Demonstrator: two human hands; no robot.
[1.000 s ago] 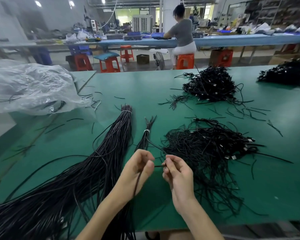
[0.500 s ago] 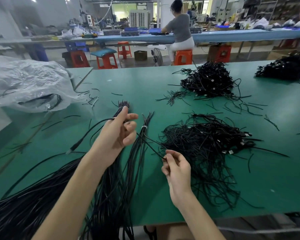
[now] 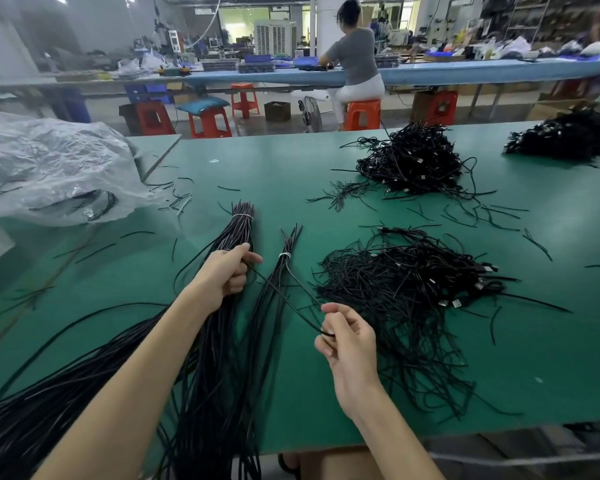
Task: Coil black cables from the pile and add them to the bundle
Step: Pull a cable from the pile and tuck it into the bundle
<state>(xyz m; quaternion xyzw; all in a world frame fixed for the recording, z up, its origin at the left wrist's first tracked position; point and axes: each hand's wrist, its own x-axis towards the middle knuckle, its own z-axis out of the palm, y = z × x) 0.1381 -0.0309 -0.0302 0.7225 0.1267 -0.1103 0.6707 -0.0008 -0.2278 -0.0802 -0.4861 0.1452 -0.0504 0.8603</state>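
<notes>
Left hand clenched around a thick tied bundle of long black cables; right hand pinched one thin black cable.

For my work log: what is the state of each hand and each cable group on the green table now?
left hand, grips the large bundle.
right hand, pinches one black cable.
black cable, stretched straight between both hands.
large bundle, tied near its tip, lying flat.
small bundle, tied with a white band.
near pile, loose and tangled.
plastic bag, crumpled.
</notes>
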